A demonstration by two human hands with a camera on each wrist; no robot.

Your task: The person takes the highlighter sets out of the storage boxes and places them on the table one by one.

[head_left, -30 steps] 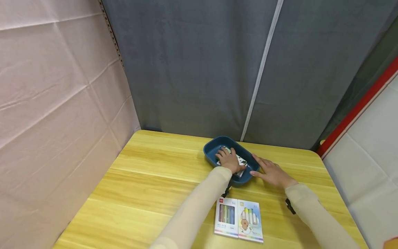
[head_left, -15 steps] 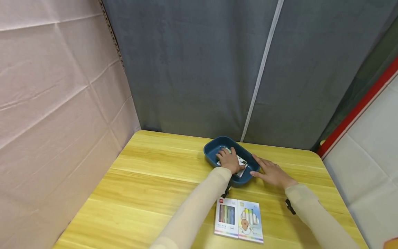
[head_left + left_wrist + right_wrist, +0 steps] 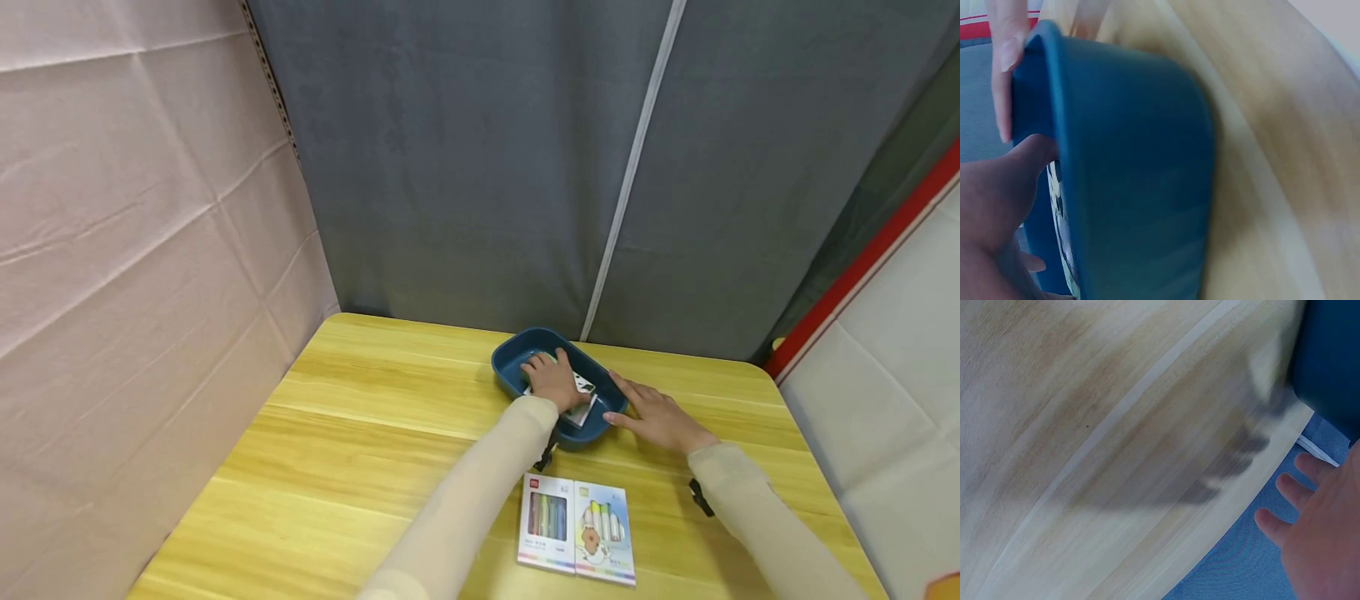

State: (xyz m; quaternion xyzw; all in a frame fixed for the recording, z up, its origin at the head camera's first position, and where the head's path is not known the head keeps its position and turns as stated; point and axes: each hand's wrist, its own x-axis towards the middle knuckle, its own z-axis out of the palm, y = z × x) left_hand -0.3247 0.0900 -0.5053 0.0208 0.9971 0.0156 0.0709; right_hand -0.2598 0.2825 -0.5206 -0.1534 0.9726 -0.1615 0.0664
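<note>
A dark blue oblong basin [image 3: 617,397] stands near the table's far edge, and its outer wall fills much of the left wrist view. Inside it lies a flat white item with dark and green print [image 3: 582,413], partly covered by my left hand. That left hand [image 3: 552,384] reaches down into the basin, fingers spread over the printed item and thumb near the rim. At the basin's right end, my right hand [image 3: 660,419] has its fingers extended, fingertips right at the rim. In the right wrist view several of its fingers stand apart from one another.
Two flat pen boxes lie side by side on the wooden table [image 3: 360,433], nearer the body: a white one with a window [image 3: 546,523] and a light blue one with printed markers [image 3: 604,533]. A grey curtain [image 3: 465,167] hangs behind the table.
My left hand has shifted slightly up and to the left within the basin, and its forearm with it. The right hand, basin and pen boxes keep their places.
</note>
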